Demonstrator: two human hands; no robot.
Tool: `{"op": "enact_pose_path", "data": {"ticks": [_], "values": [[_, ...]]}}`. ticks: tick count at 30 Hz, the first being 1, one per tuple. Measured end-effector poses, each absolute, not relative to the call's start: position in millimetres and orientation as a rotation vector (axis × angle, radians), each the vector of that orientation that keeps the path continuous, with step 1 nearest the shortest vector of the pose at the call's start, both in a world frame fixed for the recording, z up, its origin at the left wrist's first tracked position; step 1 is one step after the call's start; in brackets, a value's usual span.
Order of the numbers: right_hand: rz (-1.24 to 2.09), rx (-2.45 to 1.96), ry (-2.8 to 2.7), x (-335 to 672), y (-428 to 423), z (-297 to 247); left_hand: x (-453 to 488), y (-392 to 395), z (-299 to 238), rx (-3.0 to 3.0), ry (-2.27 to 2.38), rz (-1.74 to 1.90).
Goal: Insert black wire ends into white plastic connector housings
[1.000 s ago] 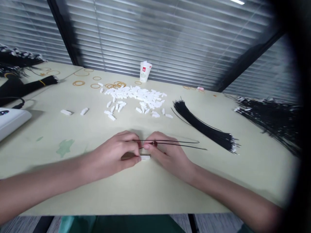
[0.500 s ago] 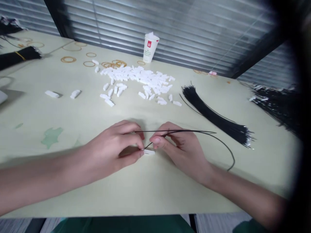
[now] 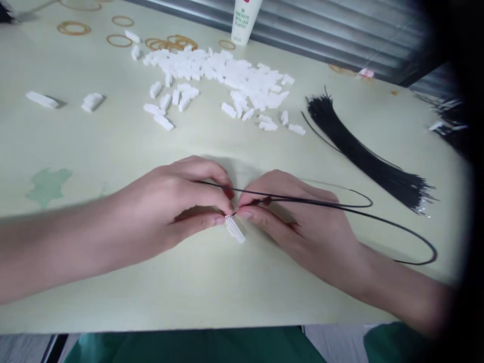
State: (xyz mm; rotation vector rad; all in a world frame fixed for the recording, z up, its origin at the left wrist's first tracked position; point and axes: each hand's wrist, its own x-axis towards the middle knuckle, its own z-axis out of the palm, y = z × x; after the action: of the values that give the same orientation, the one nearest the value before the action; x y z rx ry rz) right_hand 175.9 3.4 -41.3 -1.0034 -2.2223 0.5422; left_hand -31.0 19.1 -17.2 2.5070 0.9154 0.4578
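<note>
Between thumb and forefinger, my left hand [image 3: 189, 196] pinches one end of a small white connector housing [image 3: 235, 229], whose ridged body hangs tilted down to the right. My right hand [image 3: 295, 217] is closed in a pinch on a thin black wire [image 3: 340, 204], right beside the housing. The wire's tip reaches the housing's upper end, but my fingertips hide whether it is inside. Loops of wire run out to the right over my right hand and wrist, and one strand passes left behind my left fingers.
A heap of white connector housings [image 3: 227, 70] lies beyond my hands, with a few loose ones at the left. A bundle of black wires [image 3: 366, 146] rests at the right, more wires [image 3: 454, 126] past it. Rubber bands [image 3: 170, 43] and a paper cup [image 3: 245, 22] stand farther back.
The view has tipped down and closer to the table. The housing has turned from lying nearly level to slanting downward, and my right fingertips have come up close to my left ones.
</note>
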Motion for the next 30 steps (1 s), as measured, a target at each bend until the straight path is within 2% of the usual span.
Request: {"op": "enact_pose_path", "data": {"ticks": [6,17,26,30], "values": [[0.509,-1.05,-2.282,175.0,1.2,-41.7,-31.6,21.6,-15.0,2.476,0.905,0.479],[0.427,-0.878,-2.3,176.5,0.4,-42.9,-30.2,19.2,-11.1,2.491,0.878,0.416],[0.204,-0.848,-2.42,176.4,-0.7,-39.3,-30.7,20.8,-15.4,2.48,0.896,0.493],[0.232,-0.854,-2.437,175.1,-0.4,-36.4,-30.0,21.5,-15.8,2.46,0.918,0.46]]}}
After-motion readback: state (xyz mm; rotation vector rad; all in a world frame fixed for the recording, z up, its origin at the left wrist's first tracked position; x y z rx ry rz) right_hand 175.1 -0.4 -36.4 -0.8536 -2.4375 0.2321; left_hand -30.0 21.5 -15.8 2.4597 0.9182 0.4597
